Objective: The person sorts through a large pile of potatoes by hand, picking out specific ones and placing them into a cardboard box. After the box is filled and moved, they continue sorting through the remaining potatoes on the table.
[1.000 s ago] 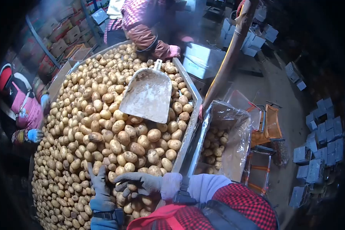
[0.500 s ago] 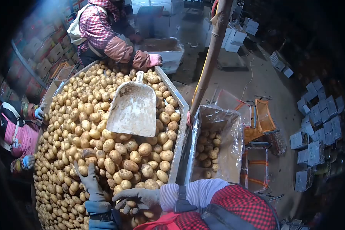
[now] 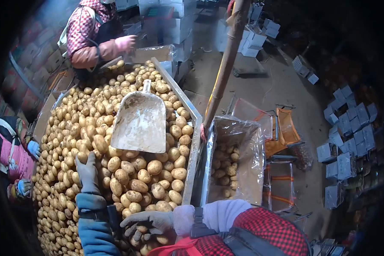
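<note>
My left hand [image 3: 88, 171], in a grey glove below a blue sleeve, reaches over the heap of potatoes [image 3: 119, 176]. Its thumb and fingers are spread, touching or close to the potatoes ahead of them. Nearer my body, my right hand [image 3: 151, 221], also grey-gloved with a lavender striped cuff, curves palm-down around a potato [image 3: 142, 229] that shows between thumb and fingers. Part of that grip is hidden. A dirty white scoop [image 3: 141, 123] lies on the heap beyond my hands, its handle pointing away.
A metal-edged bin [image 3: 191, 170] holds the potatoes. Right of it stands a plastic-lined box [image 3: 251, 170] with some potatoes, beside a bamboo pole [image 3: 224, 68]. One co-worker [image 3: 91, 38] stands at the far end, another [image 3: 15, 155] at left. Stacked cartons [image 3: 350, 132] lie farther right.
My left hand has reached farther forward over the potatoes. The far co-worker's pink-gloved hand has lifted off the bin's edge. My right hand keeps nearly the same pose; the view has shifted slightly.
</note>
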Motion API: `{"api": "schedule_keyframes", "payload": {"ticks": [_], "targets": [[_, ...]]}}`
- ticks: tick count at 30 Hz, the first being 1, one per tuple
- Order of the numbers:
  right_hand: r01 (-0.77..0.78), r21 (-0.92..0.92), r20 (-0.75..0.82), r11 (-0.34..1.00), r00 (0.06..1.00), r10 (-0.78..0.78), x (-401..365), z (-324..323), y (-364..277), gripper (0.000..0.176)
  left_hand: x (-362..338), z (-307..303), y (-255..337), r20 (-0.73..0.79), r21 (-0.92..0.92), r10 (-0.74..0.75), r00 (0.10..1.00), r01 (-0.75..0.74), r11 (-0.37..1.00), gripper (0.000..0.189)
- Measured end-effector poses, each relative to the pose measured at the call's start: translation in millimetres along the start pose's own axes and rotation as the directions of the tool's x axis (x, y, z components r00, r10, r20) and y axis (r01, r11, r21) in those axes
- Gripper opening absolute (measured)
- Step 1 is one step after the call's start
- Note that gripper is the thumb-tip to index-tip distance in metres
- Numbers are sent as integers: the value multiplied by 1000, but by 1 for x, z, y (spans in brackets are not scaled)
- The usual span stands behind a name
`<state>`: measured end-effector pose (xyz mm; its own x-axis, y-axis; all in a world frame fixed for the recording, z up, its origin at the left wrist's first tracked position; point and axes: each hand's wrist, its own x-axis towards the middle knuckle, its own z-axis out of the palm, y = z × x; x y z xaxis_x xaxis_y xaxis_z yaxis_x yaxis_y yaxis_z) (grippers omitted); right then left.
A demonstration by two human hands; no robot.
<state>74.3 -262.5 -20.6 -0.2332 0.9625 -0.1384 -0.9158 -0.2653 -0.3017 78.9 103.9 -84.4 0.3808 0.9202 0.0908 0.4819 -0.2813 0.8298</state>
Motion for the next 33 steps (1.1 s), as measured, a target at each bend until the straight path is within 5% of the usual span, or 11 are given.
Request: {"api": "schedule_keyframes", "payload": {"ticks": [6,7,10,12,13,14,15,18,20,29,33], "targets": [[119,13,190,993,974,-119,2,-15,9,50,-67,-16,121,198,-404,166,966,-74,912,83],[65,1,123,998,990,-65,4,-20,9,51,-43,-19,83,196,-241,371,908,-322,916,81],[-406,541,622,737,782,-26,29,-35,18,45,-92,-58,119,347,-344,152,926,-26,939,88],[-89,42,151,995,985,81,3,-17,-5,43,-113,-95,112,289,-195,162,944,-108,975,86],[290,-519,197,804,956,-218,-7,-2,1,43,-128,-121,105,300,-195,134,945,-77,978,83],[68,-218,31,974,998,-63,0,-15,6,44,-143,-147,94,286,-121,137,948,-106,987,83],[304,-617,137,726,950,-281,-2,-15,17,44,-154,-172,76,249,-17,103,963,-102,995,80],[51,-126,94,991,995,-39,6,-27,1,59,-216,-247,58,134,142,-49,990,29,989,77],[427,-483,280,765,903,-327,7,-21,6,73,-245,-275,47,86,299,-105,991,75,951,76],[276,-523,197,806,960,-201,7,-28,5,74,-302,-247,26,272,670,-11,962,-181,720,36],[286,-454,175,844,957,-230,5,-32,9,75,-250,-194,22,537,824,-108,837,-494,277,17]]}}
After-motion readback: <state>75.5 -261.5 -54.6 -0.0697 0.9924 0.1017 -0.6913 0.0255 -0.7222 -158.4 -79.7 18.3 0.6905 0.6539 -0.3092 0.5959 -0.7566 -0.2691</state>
